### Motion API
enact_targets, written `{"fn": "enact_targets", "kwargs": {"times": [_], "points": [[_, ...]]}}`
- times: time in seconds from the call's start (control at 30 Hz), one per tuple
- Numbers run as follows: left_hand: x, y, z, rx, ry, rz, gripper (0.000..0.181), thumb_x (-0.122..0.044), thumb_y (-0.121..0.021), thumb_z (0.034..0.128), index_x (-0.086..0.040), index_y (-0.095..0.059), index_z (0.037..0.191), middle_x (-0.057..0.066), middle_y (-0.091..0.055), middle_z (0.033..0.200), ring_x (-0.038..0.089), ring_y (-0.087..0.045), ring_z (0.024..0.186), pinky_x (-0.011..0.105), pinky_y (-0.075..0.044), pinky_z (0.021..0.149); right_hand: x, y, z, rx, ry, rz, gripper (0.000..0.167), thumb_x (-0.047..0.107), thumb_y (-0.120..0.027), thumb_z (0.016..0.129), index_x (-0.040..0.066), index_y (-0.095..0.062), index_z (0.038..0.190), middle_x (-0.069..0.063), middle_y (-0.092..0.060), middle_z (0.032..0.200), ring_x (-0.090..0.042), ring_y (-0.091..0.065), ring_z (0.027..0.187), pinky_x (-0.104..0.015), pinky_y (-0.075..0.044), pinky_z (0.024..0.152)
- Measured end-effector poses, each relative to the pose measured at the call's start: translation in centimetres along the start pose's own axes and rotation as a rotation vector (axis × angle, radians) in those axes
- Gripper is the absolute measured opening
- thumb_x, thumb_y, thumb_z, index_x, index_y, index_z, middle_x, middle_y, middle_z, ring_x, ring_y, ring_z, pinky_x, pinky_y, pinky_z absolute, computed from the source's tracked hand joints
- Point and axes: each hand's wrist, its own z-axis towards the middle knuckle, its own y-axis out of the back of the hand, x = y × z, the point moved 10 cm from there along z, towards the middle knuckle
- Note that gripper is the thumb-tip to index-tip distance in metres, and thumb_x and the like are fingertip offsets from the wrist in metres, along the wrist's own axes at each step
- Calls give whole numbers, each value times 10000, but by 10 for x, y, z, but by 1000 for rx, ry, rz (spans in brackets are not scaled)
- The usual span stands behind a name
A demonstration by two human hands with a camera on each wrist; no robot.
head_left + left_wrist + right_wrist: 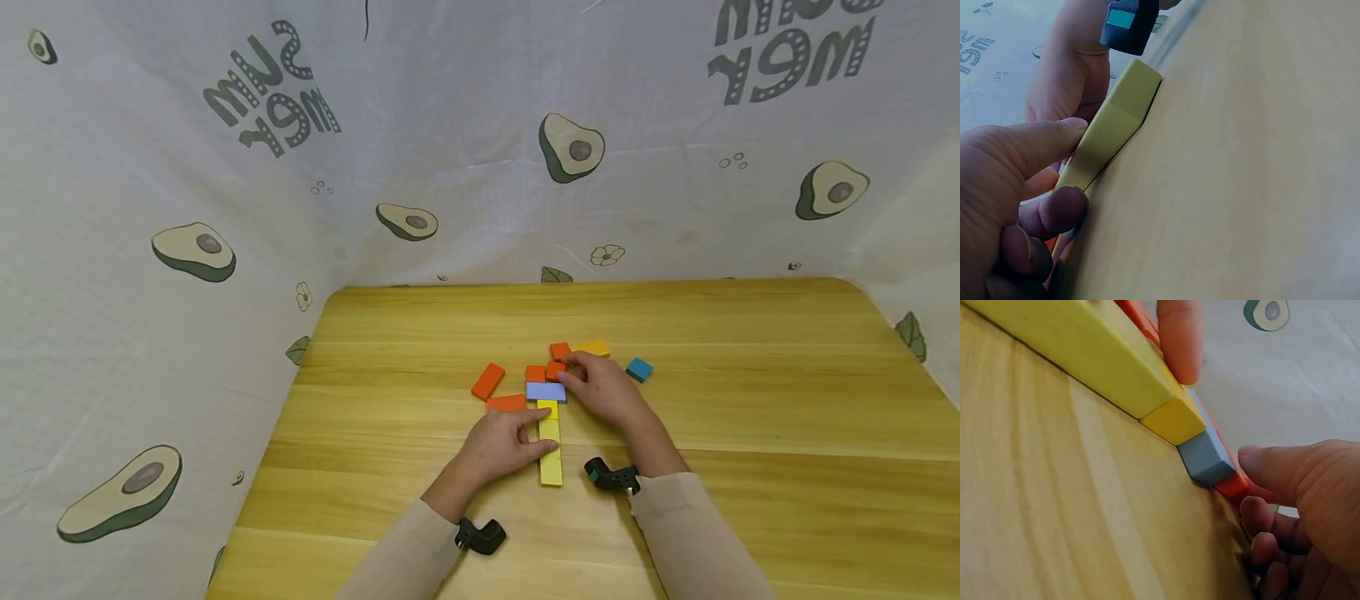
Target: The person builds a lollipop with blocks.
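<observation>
Only the right wrist view clearly shows the lavender-blue block's [1207, 456] side, beside the right hand [603, 390], whose thumb touches one of five red blocks [553, 372], pinch unclear. The left hand [497, 446], thumb and forefinger apart, touches two yellow blocks [551, 468].

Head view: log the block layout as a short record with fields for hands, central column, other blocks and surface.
Left hand: touches long yellow block and small yellow block
Right hand: pinches right orange-red square of a side-by-side pair
Column, near to far: long yellow block, small yellow block, periwinkle block, then the pair
Left of column: two orange-red rectangles
Beyond pair: third orange-red square, amber block
Rightmost: blue block
Surface: wooden tabletop
</observation>
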Motion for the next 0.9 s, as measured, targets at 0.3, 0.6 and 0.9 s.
{"fn": "enact_targets", "kwargs": {"times": [0.3, 0.6, 0.9], "points": [[1, -1, 0, -3, 9, 0, 488, -449, -751, 917, -208, -700, 1338, -121, -531, 594, -9, -463, 504, 186, -371, 491, 3, 0, 1, -32, 32, -17, 322, 282, -588, 1047, 78, -669, 1283, -97, -691, 1013, -240, -583, 865, -421, -489, 792], [2, -1, 0, -1, 15, 3, 489, -451, -751, 916, -210, -700, 1338, -122, -534, 603, -10, -466, 514, 183, -375, 500, 5, 0, 0, -25, 47, -16, 303, 273, -588, 1046, 104, -677, 1282, -141, -709, 1127, -273, -609, 934, -484, -509, 856], [0, 0, -1, -1, 13, 3, 488, -446, -752, 915, -203, -703, 1335, -126, -526, 602, -11, -461, 513, 183, -370, 496, 4, -1, -1, -18, 37, -7, 312, 278, -591, 1044, 111, -674, 1295, -116, -700, 1069, -262, -592, 910, -464, -498, 837]]}}
